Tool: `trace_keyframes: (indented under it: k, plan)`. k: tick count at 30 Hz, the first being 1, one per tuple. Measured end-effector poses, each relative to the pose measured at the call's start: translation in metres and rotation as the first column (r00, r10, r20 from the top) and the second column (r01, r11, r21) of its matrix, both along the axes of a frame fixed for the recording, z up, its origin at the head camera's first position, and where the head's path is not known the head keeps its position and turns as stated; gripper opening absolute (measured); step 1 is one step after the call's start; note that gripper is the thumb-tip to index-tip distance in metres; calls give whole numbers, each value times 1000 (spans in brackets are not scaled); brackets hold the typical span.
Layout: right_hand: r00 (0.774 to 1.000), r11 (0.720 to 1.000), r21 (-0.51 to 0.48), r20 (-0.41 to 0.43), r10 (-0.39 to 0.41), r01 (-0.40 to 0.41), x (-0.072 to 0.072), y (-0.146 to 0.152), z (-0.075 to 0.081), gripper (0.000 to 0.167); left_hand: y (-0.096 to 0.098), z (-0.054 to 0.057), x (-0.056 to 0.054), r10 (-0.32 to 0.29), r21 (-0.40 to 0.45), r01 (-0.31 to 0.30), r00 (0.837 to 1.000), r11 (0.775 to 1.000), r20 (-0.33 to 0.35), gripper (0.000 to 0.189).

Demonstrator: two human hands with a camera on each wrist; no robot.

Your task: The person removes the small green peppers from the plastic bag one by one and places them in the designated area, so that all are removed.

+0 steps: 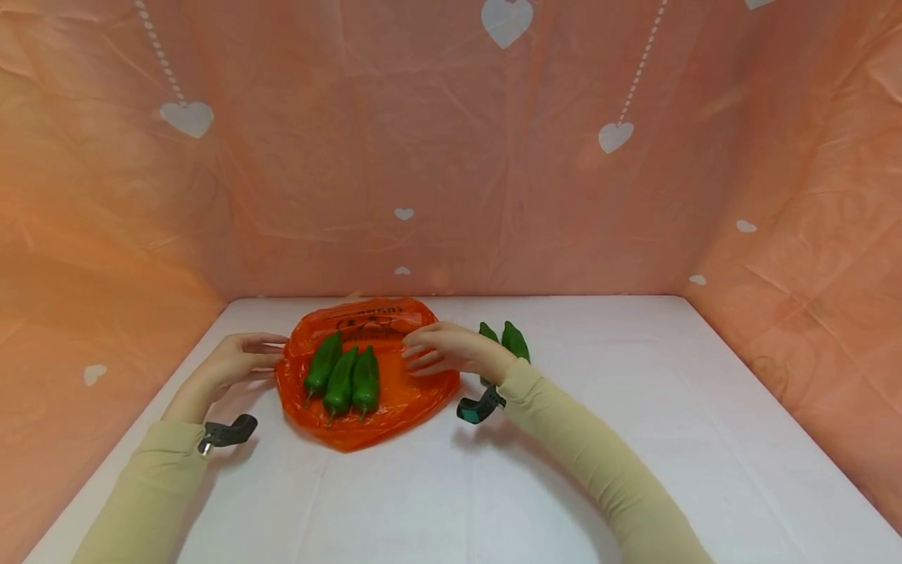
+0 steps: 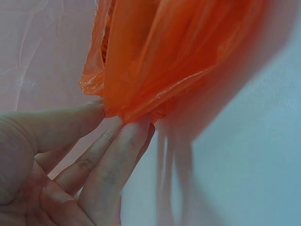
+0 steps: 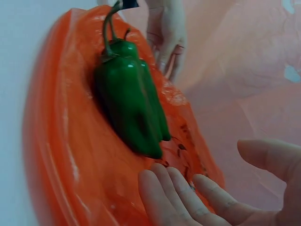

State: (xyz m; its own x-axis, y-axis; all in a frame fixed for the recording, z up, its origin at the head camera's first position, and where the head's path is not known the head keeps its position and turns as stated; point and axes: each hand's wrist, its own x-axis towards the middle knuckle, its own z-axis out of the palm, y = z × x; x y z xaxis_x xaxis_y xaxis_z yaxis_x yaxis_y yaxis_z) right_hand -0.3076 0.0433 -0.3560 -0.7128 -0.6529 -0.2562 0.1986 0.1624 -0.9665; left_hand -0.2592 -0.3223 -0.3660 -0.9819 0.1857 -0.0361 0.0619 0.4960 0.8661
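An orange plastic bag (image 1: 398, 399) lies spread on the table with three green peppers (image 1: 339, 382) side by side on it. At its left edge, my left hand (image 1: 236, 364) pinches the plastic between thumb and fingers; in the left wrist view the bag's edge (image 2: 136, 94) gathers to a point at the fingertips. My right hand (image 1: 451, 347) hovers above the bag's right part, fingers extended and nothing held. In the right wrist view its fingers (image 3: 160, 193) spread just short of the pepper tips. More green peppers (image 1: 515, 341) lie behind my right wrist, partly hidden by it.
The white table (image 1: 395, 501) is enclosed by orange sheets (image 1: 451, 172) printed with pale hearts, at the back and both sides. A dark wrist camera (image 1: 481, 405) sits on my right wrist, another camera (image 1: 231, 431) on my left.
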Motion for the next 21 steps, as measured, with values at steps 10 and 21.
trace_keyframes:
  k: [10, 21]
  plan:
    - [999, 998, 40, 9, 42, -43, 2, -17, -8, 45, 0, 1, -1, 0, -6, 0, 1000, 1000, 10, 47]
    - [999, 998, 58, 39, 20, -22, 0, -31, -15, 44, 1, 2, -2, 3, -6, -3, 1000, 1000, 15, 46]
